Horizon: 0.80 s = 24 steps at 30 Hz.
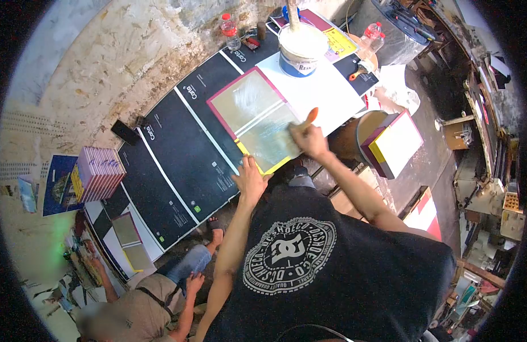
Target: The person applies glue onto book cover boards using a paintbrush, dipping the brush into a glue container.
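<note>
A flat cover sheet (247,101) with two grey panels, a purple border on one half and yellow on the other, lies on the table. Wet, whitish streaks shine on its panels. My right hand (310,141) is closed round a brush with an orange handle (313,114), over the yellow-edged half; the bristles are hidden and blurred. At the near yellow edge, my left hand (251,181) rests with fingers spread on the sheet's corner. Beyond the sheet stands an open bucket (298,65) of white paste on white sheets (337,97), with a stick upright in it.
Black boards (183,154) cover the table. Another brush (360,71), plastic bottles (230,34) and a phone (125,132) lie about. A stack of covers (101,174) stands at the left end. Bordered covers (395,145) rest on a drum at right. Another person (155,299) sits lower left.
</note>
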### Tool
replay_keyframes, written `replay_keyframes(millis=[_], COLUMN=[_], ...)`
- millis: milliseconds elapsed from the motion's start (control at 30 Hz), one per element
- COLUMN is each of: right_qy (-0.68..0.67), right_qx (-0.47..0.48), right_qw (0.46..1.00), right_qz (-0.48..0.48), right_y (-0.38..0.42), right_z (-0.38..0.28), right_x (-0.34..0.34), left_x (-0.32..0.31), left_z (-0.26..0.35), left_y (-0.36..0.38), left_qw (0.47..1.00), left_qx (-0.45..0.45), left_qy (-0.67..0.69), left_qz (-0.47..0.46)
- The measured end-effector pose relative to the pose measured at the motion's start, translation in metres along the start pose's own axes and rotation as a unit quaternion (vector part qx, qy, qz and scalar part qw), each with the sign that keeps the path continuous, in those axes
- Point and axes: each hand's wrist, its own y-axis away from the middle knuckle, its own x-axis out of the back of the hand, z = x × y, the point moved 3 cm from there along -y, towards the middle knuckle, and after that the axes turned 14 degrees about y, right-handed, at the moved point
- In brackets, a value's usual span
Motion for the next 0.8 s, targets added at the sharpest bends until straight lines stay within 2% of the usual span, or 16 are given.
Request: replay_keyframes(millis=[67,133,233,267,333,367,467,500,533,600,667,733,767,800], right_qy=[0.106,0.156,0.028,-0.019,0.007,0.029,0.080,0.184,0.067,-0.157,-0.093,0.057,0.007,-0.022], right_qx=[-0.038,-0.034,-0.008,0.036,0.176,0.167,0.037,0.097,0.101,0.240,0.360,0.370,0.300,0.319], right_qw=[0.992,0.985,0.994,0.997,0.984,0.985,0.996,0.971,0.986,0.955,0.928,0.927,0.952,0.947], right_qz=[0.059,0.067,0.101,0.072,0.019,-0.015,0.024,0.114,0.117,0.079,0.001,-0.029,-0.061,0.006], right_y=[-0.014,-0.023,-0.019,-0.016,-0.017,-0.023,-0.066,-0.075,-0.084,-0.096,-0.115,-0.145,-0.163,-0.187], right_z=[0.031,0.034,0.016,0.014,0.002,0.006,0.033,0.024,0.014,-0.029,-0.061,-0.084,-0.092,-0.092], right_x=[0.050,0.091,0.086,0.066,0.043,0.039,0.064,0.077,0.081,0.073,0.052,0.030,0.032,0.029], left_x=[0.002,0.001,0.000,-0.001,0.005,0.007,0.005,0.004,0.001,-0.002,0.002,0.014,0.022,0.027], left_z=[0.002,0.002,0.003,0.004,0.007,0.009,0.008,0.009,0.007,0.007,0.013,0.019,0.022,0.026], left_y=[0.000,0.000,-0.003,-0.002,-0.004,-0.004,-0.006,-0.007,-0.008,-0.010,-0.014,-0.017,-0.020,-0.024], left_qw=[1.000,1.000,1.000,1.000,1.000,0.999,0.999,0.999,0.999,0.998,0.996,0.993,0.993,0.991], left_qx=[0.004,0.010,0.018,0.016,0.013,0.028,0.029,0.033,0.038,0.046,0.062,0.086,0.100,0.115], left_qy=[0.013,0.002,0.004,0.003,-0.004,0.002,0.001,0.004,0.003,-0.002,-0.015,-0.015,-0.007,0.002], left_qz=[-0.004,-0.002,-0.010,-0.013,-0.016,-0.027,-0.025,-0.024,-0.026,-0.034,-0.063,-0.073,-0.069,-0.065])
